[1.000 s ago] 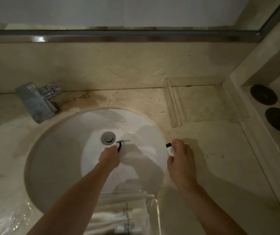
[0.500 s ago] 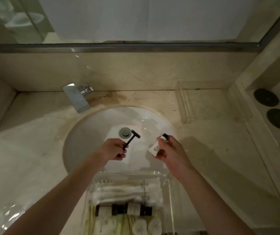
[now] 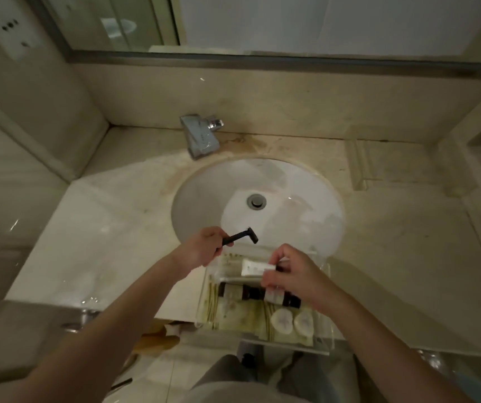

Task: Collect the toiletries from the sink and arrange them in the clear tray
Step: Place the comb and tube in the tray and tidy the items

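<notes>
Table (image 3: 393,257): the marble top carries the white sink (image 3: 204,199) at its middle and the clear tray (image 3: 325,343) at its near edge, the tray overhanging toward the person.
Sink: the basin now shows only its drain (image 3: 256,201); a second ago the razor lay beside that drain, so by my reading nothing is left to collect from it.
Clear tray: it already holds dark bottles, pale sachets and two round white pads; its far end lies just beside the sink's near rim.
Right hand (image 3: 294,274): it has come from the table edge to over the tray, its grip pinching the white tube (image 3: 255,268) between thumb and fingertips; the tube lies low and level over the packed items.
Left hand (image 3: 201,248): it has lifted out of the basin, its grip curled round the handle of the black razor (image 3: 239,236), head pointing right, above the sink's near rim.
Meaning: collecting looks finished; placing the tube, then the razor, remains.
Hard to make out: whether the tube touches the tray's contents; the tube's cap, behind the fingers; the labels in dim light; the tray's transparent walls.
</notes>
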`<act>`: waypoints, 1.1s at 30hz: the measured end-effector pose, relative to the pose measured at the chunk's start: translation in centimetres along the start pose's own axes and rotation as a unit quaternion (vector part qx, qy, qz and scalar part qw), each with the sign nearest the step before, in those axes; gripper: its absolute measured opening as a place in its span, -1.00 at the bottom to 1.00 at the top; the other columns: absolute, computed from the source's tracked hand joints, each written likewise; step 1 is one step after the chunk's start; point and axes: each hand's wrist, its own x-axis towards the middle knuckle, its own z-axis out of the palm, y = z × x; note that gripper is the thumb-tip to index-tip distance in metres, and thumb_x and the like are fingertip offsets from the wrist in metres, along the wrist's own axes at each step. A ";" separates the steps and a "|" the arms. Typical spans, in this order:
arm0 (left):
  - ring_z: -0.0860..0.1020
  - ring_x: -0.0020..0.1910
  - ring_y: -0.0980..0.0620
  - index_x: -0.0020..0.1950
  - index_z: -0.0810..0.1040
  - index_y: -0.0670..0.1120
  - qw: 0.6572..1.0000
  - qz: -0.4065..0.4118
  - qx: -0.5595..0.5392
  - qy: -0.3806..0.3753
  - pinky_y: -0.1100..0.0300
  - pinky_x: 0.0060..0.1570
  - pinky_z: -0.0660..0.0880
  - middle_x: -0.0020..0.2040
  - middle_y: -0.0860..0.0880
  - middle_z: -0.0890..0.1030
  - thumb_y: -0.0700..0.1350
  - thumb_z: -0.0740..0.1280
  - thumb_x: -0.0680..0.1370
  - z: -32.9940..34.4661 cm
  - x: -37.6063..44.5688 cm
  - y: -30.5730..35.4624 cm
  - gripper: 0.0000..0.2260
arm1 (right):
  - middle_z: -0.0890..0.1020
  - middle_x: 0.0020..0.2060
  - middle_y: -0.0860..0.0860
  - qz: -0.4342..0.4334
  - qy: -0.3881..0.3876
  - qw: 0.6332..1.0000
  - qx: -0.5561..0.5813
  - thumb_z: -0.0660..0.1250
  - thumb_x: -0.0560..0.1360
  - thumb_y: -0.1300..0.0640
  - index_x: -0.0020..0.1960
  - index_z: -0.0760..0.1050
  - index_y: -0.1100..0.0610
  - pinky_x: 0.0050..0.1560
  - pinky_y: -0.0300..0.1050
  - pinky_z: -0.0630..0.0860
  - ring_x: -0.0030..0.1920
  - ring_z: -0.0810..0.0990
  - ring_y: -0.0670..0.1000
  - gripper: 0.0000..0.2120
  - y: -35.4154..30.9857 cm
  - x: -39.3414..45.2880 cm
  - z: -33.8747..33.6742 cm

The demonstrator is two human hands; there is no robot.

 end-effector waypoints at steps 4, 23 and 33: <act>0.32 -0.44 0.07 -0.07 0.56 -0.14 0.995 0.034 0.097 0.012 0.23 -0.44 0.22 -0.37 0.00 0.41 -0.18 0.21 0.58 -0.7 -1.6 -1.8 -0.86 | 0.64 -0.23 0.05 -0.019 -0.005 0.985 -0.173 0.45 0.41 0.16 -0.14 0.41 0.05 -0.36 -0.22 0.47 -0.34 0.57 -0.06 -0.80 1.2 -1.2 3.7; 0.59 -0.09 -0.01 0.05 0.66 -0.08 0.948 0.164 0.263 0.076 0.16 -0.05 0.50 -0.09 0.00 0.67 -0.14 0.33 0.55 -0.5 -5.1 -5.5 -0.86 | 0.54 0.08 0.04 -0.222 0.074 0.791 -0.565 0.37 0.44 -0.07 0.11 0.56 0.08 0.03 0.08 0.54 0.09 0.55 0.07 -0.68 5.3 -0.9 9.1; 0.52 -0.18 0.12 -0.01 0.67 -0.02 0.934 0.180 0.297 0.086 0.30 -0.09 0.47 -0.16 0.10 0.52 -0.15 0.41 0.49 -0.7 -6.3 -7.0 -0.89 | 0.50 -0.28 -0.14 -0.161 0.115 0.917 -0.347 0.32 0.51 -0.02 0.06 0.39 0.01 -0.23 -0.21 0.46 -0.26 0.51 -0.10 -0.81 4.0 -1.7 3.8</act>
